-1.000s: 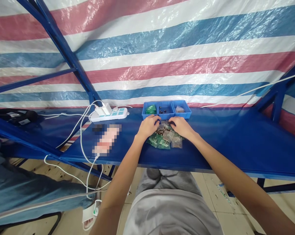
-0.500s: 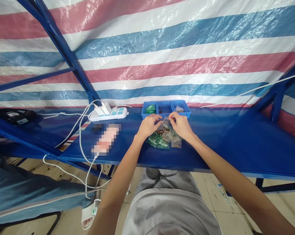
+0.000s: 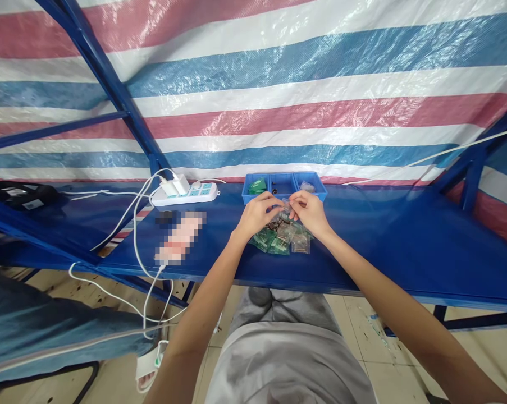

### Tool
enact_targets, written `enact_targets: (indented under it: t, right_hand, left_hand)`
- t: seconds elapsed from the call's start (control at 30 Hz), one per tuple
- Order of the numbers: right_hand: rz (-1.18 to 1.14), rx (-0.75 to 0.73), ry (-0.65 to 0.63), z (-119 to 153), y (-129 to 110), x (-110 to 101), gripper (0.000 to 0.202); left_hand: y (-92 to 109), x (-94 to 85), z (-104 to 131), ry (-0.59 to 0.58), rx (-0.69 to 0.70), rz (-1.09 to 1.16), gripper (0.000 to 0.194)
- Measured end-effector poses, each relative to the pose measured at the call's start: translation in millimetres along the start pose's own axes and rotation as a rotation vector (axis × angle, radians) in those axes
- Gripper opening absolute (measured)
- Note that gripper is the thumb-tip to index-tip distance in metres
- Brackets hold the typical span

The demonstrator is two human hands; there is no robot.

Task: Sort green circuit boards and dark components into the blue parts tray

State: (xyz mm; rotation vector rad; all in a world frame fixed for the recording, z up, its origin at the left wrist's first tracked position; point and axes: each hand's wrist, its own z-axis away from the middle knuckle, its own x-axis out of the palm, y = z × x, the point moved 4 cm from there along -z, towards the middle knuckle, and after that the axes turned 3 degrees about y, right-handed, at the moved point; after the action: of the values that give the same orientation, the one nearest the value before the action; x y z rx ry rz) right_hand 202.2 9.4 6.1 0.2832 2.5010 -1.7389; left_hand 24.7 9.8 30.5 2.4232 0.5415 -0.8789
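Note:
My right hand (image 3: 309, 211) pinches a small clear plastic bag (image 3: 286, 204) at its edge. My left hand (image 3: 258, 213) comes to the bag from the other side, thumb and forefinger drawn together near its opening; whatever lies between those fingertips is too small to make out. Below both hands is a pile of small bags: green-tinted bags (image 3: 278, 245) and a clear bag with brass-coloured pieces (image 3: 300, 243). Loose dark small parts (image 3: 274, 225) lie among them, partly covered by my hands.
Behind my hands stands a blue three-compartment tray (image 3: 282, 182), with a green bag (image 3: 257, 186) on the left, a few dark parts in the middle and clear bags (image 3: 307, 187) on the right. A white power strip (image 3: 202, 193) with cables lies left. Another person's leg (image 3: 68, 325) is at lower left.
My left fingertips have moved right, up to the small bag. My right fingers have curled in more around its edge. The pile and tray look unchanged.

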Motion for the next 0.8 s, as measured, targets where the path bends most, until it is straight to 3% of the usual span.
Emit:
enact_targets:
  t: [0.37, 0.8]
  right_hand:
    - [0.201, -0.14, -0.055, 3, -12, 6, 0.024]
    - [0.27, -0.198, -0.015, 4, -17, 7, 0.015]
  left_hand:
    - [-11, -4.9, -2, 0.065, -0.122, -0.032, 0.015]
    - [-7, -1.8, -2, 0.008, -0.087, -0.007, 0.016]
